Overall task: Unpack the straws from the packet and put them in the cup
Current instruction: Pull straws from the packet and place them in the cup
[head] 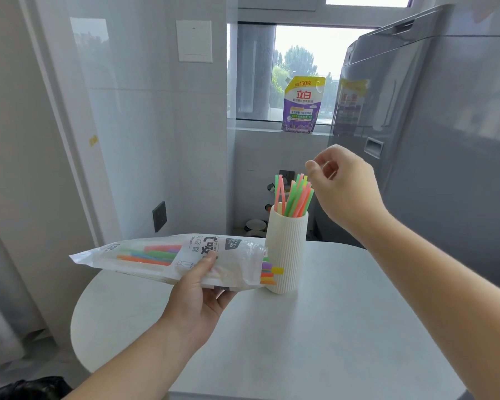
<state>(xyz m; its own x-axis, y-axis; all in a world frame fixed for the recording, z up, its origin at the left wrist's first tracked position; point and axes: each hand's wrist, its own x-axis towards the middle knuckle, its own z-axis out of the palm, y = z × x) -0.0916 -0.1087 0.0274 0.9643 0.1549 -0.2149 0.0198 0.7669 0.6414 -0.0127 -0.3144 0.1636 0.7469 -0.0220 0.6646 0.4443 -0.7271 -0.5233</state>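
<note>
A bunch of green, pink and orange straws [293, 197] is already stood in the ribbed white cup [286, 249], which is set on the white bench [344, 327]. The packet [162, 259] is gripped from below by the left hand [198, 293], thumb on top, and is held level just above the bench with its open end touching or just beside the cup. More straws are left in it: a coloured bundle is seen through the clear window, and several ends [269, 272] are poked out of the opening. The right hand [342, 183] is held just above and to the right of the straw tips in the cup, fingers loosely curled and nothing gripped. The task is judged to be partly done, perhaps about half, with the remaining straws still to be drawn out and dropped into the cup.
</note>
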